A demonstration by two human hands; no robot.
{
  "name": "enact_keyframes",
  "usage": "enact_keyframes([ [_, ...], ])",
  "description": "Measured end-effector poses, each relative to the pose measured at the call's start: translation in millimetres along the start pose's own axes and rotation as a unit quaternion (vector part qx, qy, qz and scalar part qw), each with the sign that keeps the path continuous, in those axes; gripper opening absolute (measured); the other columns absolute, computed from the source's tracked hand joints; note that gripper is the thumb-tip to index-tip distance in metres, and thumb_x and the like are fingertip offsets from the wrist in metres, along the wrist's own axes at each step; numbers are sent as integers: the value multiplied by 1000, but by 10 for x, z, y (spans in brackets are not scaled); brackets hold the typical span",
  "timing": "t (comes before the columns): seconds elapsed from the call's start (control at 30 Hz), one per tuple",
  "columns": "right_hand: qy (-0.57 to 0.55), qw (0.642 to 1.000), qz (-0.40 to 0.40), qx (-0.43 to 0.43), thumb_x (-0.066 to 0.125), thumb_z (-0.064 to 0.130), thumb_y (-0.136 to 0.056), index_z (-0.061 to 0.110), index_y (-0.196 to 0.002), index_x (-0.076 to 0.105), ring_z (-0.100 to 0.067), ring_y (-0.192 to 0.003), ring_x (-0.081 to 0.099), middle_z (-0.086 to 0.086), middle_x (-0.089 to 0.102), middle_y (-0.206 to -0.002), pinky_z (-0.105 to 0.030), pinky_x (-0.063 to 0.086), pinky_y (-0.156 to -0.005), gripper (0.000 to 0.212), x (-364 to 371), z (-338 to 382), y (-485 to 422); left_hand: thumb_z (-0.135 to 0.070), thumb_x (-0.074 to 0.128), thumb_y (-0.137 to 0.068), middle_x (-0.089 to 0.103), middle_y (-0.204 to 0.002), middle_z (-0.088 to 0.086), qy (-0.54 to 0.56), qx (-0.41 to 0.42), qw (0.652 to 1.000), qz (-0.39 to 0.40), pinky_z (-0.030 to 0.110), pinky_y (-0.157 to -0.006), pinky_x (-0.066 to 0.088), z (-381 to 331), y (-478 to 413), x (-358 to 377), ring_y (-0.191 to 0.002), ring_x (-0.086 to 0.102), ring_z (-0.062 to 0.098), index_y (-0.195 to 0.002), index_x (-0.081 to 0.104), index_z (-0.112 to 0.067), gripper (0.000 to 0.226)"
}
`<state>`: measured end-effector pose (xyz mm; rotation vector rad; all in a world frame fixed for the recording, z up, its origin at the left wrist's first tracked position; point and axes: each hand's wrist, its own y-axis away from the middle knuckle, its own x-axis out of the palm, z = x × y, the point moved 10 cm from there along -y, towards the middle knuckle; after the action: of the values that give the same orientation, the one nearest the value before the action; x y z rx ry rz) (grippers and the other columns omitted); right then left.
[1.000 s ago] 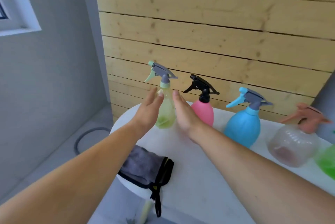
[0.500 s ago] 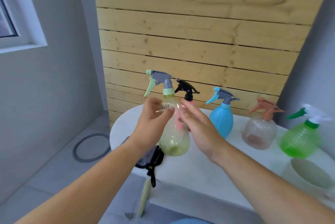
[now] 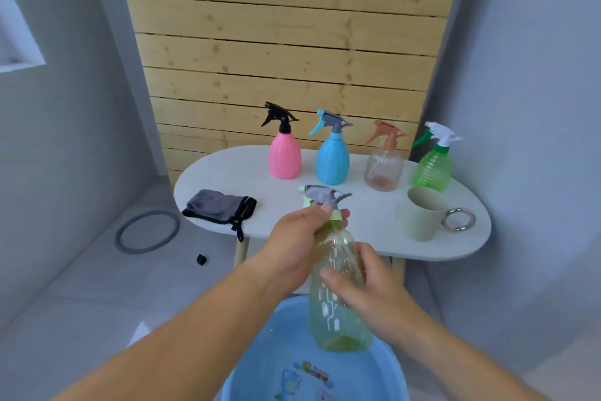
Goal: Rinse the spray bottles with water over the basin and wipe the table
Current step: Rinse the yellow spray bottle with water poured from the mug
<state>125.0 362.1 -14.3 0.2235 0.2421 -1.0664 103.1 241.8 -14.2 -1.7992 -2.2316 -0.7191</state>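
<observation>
I hold a clear yellow-green spray bottle (image 3: 335,313) with a grey and green trigger head above the blue basin (image 3: 257,371) on the floor. My left hand (image 3: 292,248) grips its neck just under the head. My right hand (image 3: 361,283) wraps the bottle's body. On the white oval table (image 3: 357,231) stand a pink bottle (image 3: 284,153), a blue bottle (image 3: 332,157), a clear brownish bottle (image 3: 383,166) and a green bottle (image 3: 432,166). A grey cloth (image 3: 218,205) lies at the table's left end.
A pale green cup (image 3: 419,215) with a metal ring handle sits at the table's right front. Behind the table is a wooden slat wall. A round floor drain ring (image 3: 146,231) and a small black cap (image 3: 201,259) lie on the floor to the left.
Both hands closed on the yellow-green bottle, lifted it off the table and carried it back toward me over the blue basin. The view pulled back, showing the whole table.
</observation>
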Motion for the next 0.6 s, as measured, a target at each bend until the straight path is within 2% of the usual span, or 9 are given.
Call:
enact_keyframes([
  [0.07, -10, 1000, 6, 6, 71, 44, -82, 34, -112, 55, -7, -94, 68, 15, 70, -98, -40, 56, -88, 36, 33, -54, 80, -13, 57, -103, 77, -97, 8, 21, -10, 1000, 5, 43, -93, 57, 51, 93, 10, -96, 70, 21, -103, 69, -2, 16],
  [0.1, -14, 1000, 8, 3, 71, 43, -82, 35, -113, 54, -7, -94, 68, 15, 70, -99, -38, 56, -88, 36, 48, -69, 108, -12, 60, -101, 76, -96, 9, 25, -10, 1000, 5, 41, -91, 57, 57, 129, 3, -93, 71, 19, -102, 69, -2, 13],
  [0.2, 11, 1000, 3, -20, 73, 37, -84, 39, -114, 49, 4, -94, 65, 18, 68, -102, -14, 49, -78, 38, 83, -7, 169, -12, 75, -87, 70, -89, 8, 7, -1, 1000, -11, 35, -87, 58, 48, 179, -73, -82, 70, 16, -98, 71, -6, 14],
  [0.3, 15, 1000, 0, -23, 75, 36, -83, 40, -112, 46, 7, -90, 64, 23, 68, -98, -6, 46, -70, 42, 123, 10, 191, -17, 86, -74, 65, -92, 10, -7, 12, 1000, -26, 29, -69, 61, 26, 206, -87, -76, 69, 15, -113, 68, -6, 44],
  [0.37, 2, 1000, 4, -25, 73, 36, -84, 40, -112, 46, 9, -89, 64, 28, 66, -96, -5, 45, -69, 40, 146, 34, 183, -21, 80, -86, 68, -96, 12, 2, 5, 1000, -23, 39, -82, 62, 24, 205, -70, -84, 69, 20, -120, 64, -6, 40],
  [0.43, -25, 1000, 3, -18, 72, 36, -85, 39, -113, 48, 5, -89, 65, 26, 67, -94, -12, 48, -75, 37, 117, 24, 146, -18, 58, -101, 72, -106, 15, 28, -6, 1000, -3, 51, -101, 53, 21, 224, -43, -97, 67, 27, -108, 66, -5, 17],
  [0.47, -37, 999, 4, -13, 73, 37, -85, 38, -114, 50, 1, -91, 66, 23, 68, -95, -21, 51, -81, 37, 99, 13, 125, -15, 52, -103, 74, -111, 16, 31, -7, 999, 10, 53, -103, 51, 18, 221, -41, -100, 67, 27, -104, 67, -5, 18],
  [0.57, -49, 999, 21, -4, 74, 42, -78, 37, -115, 53, -9, -96, 68, 13, 71, -99, -37, 55, -90, 43, 79, -30, 99, -15, 68, -93, 73, -97, 12, 11, 9, 1000, 26, 47, -92, 56, 40, 154, -64, -90, 68, 25, -104, 70, -5, 15],
  [0.6, -41, 999, 25, -7, 74, 41, -78, 36, -116, 52, -7, -96, 68, 13, 71, -100, -35, 54, -90, 44, 78, -36, 96, -16, 76, -84, 72, -88, 9, 12, 14, 1000, 16, 43, -85, 57, 56, 133, -80, -83, 68, 23, -112, 68, -5, 31],
])
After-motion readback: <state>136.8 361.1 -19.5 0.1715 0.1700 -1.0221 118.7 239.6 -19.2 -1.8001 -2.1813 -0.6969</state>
